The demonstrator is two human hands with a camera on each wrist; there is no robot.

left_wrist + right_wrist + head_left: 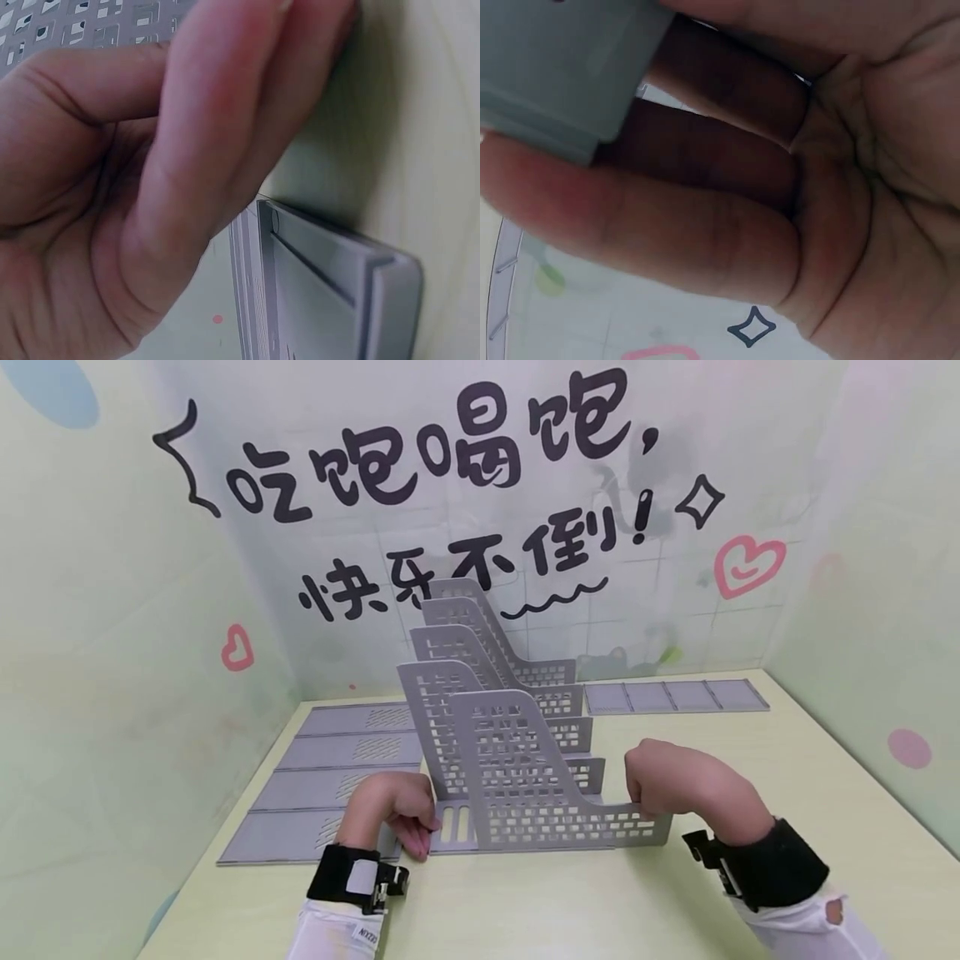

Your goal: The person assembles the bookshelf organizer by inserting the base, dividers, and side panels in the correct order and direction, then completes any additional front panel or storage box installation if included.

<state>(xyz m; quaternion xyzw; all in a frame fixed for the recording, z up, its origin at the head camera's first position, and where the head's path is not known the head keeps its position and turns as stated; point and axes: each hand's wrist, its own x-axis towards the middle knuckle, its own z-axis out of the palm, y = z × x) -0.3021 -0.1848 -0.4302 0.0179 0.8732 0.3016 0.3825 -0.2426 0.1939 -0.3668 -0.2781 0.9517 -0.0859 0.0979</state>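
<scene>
A grey plastic desktop file rack stands in the middle of the table, its several perforated upright dividers one behind another. The nearest divider slopes down to a low right end. My right hand grips that end; in the right wrist view the fingers curl around the divider's grey corner. At the rack's left front corner, my left hand pinches the edge of the slotted base. Its fingertips are cut off in the left wrist view, where the thumb bends in behind the fingers.
Flat grey panels with raised ribs lie left of the rack, touching or close to it. Another ribbed grey strip lies at the back right by the printed backdrop. Pale side walls border the wooden tabletop.
</scene>
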